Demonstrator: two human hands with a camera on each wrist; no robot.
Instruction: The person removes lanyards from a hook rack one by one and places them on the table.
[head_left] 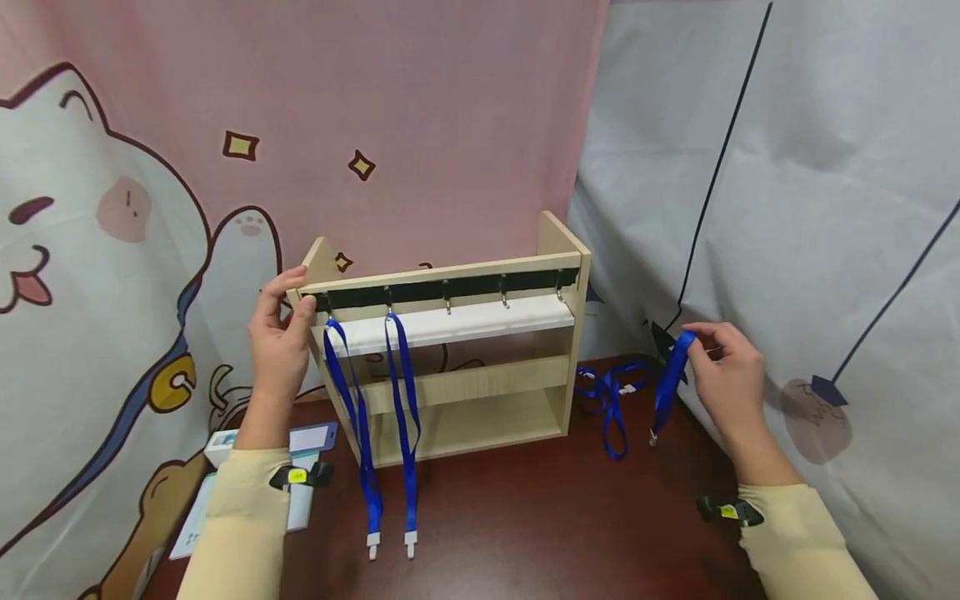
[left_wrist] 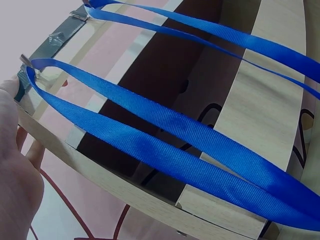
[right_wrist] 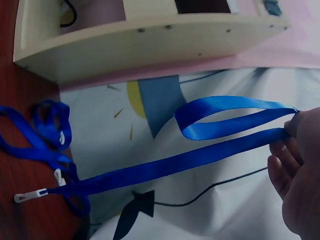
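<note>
My left hand [head_left: 282,337] grips the upper left corner of a light wooden rack [head_left: 457,450], thumb in front and fingers round its side panel. Two blue lanyards hang from the rack's two leftmost hooks; the left lanyard [head_left: 363,454] and the right lanyard [head_left: 409,417] dangle with white clips at their lower ends. To the right of the rack, my right hand [head_left: 727,375] pinches another blue lanyard [right_wrist: 165,167] between thumb and fingers. In the right wrist view its strap loops near the hand and its white clip [right_wrist: 30,195] hangs at the far end.
More blue lanyards [head_left: 615,417] lie loosely on the dark red table [head_left: 525,533], right of the rack. Several bare metal hooks [head_left: 505,292] line the black strip. Cards and a blue badge holder [head_left: 315,437] lie by the left forearm. Cloth hangings [head_left: 465,108] stand behind and at the right.
</note>
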